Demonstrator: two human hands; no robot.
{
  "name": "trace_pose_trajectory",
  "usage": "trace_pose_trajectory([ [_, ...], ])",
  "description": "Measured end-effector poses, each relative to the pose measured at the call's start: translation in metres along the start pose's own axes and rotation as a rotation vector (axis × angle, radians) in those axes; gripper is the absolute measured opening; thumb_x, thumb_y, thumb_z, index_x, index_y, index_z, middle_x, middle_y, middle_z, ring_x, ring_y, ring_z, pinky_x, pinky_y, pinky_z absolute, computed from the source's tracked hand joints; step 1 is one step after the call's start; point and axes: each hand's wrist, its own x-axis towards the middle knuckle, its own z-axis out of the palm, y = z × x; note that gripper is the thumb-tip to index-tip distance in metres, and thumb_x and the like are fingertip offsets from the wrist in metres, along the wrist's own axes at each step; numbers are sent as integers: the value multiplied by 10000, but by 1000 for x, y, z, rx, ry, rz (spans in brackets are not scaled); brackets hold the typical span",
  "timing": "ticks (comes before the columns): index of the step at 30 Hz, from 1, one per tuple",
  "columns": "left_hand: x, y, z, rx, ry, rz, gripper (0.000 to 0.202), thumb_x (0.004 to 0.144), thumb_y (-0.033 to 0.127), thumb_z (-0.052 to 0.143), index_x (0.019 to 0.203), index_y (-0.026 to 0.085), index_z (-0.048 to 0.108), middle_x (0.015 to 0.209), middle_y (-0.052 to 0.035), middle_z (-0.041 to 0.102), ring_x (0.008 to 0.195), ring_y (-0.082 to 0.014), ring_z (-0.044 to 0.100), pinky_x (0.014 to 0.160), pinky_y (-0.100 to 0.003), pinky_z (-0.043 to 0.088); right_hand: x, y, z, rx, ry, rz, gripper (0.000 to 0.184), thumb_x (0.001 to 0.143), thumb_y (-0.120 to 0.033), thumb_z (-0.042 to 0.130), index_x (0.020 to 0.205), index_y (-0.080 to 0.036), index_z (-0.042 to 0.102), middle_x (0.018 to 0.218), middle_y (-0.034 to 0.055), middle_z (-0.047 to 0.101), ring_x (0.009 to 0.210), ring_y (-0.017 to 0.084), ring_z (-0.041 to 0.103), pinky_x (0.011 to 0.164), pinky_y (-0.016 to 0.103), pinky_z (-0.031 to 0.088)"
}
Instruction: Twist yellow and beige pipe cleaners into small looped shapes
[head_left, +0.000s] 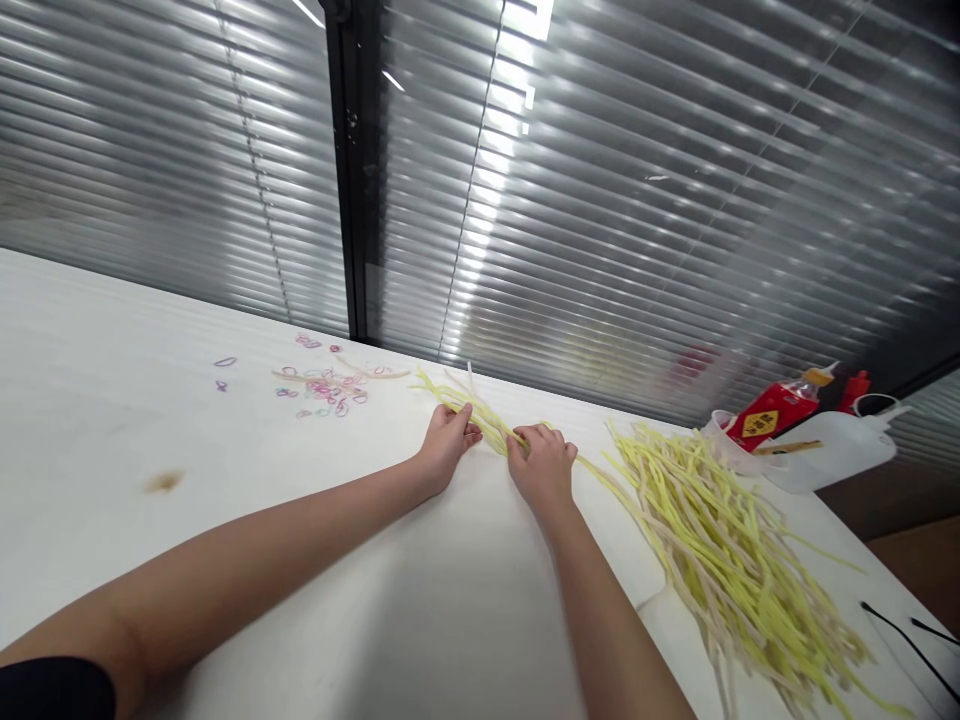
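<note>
A thin bundle of yellow and beige strands (491,425) stretches between my two hands above the white table. My left hand (448,440) is closed on the bundle near its far-left ends, which fan out past my fingers. Further right, my right hand (544,462) pinches the same strands from above. From there a few strands trail to a large pile of yellow and beige strands (720,540) on the right. To the left of my left hand lies a scatter of small coloured rubber bands (330,390) with a few loose beige strands among them.
At the back right, a red-labelled bottle (780,410) leans in a clear plastic cup (724,440), beside a white translucent jug (832,452). Blinds (600,200) behind glass line the table's back edge. A brown stain (163,482) marks the tabletop on the left.
</note>
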Motion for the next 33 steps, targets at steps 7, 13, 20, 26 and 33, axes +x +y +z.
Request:
trace_pose_trajectory([
  [7, -2, -1, -2, 220, -145, -2, 384, 746, 487, 645, 663, 143, 495, 553, -20, 549, 574, -169, 641, 532, -261, 509, 1, 1, 0, -16, -21, 21, 175, 863, -274, 474, 865, -243, 647, 917, 31, 637, 878, 201, 493, 746, 349, 209],
  [13, -8, 0, -3, 155, -218, 47, 366, 709, 464, 686, 655, 147, 509, 838, -103, 675, 791, -207, 671, 683, -309, 525, 1, 3, 2, -21, -3, 19, 157, 868, -251, 481, 841, -246, 636, 891, 30, 650, 856, 205, 502, 712, 345, 193],
  [20, -18, -6, -3, 598, -354, 450, 108, 746, 232, 611, 845, 194, 630, 931, -72, 639, 938, -225, 591, 848, -352, 472, 2, 0, -2, -62, 78, -19, 125, 880, -210, 454, 891, -214, 579, 831, 26, 652, 798, 183, 517, 746, 345, 190],
  [26, -20, -8, -5, 830, -512, 654, 442, 715, 106, 551, 1136, 233, 601, 1156, -82, 595, 1115, -255, 510, 1024, -397, 344, 1, -5, -7, -46, 177, -194, 189, 925, -213, 389, 988, -205, 567, 873, 33, 647, 808, 161, 525, 846, 356, 181],
  [33, -18, -13, -8, 737, -428, 495, 522, 669, 139, 625, 1184, 210, 573, 1303, -96, 534, 1230, -280, 444, 1092, -420, 257, 1, -4, -6, 5, 242, -242, 255, 939, -202, 355, 1048, -210, 585, 933, 51, 650, 832, 159, 543, 858, 357, 193],
])
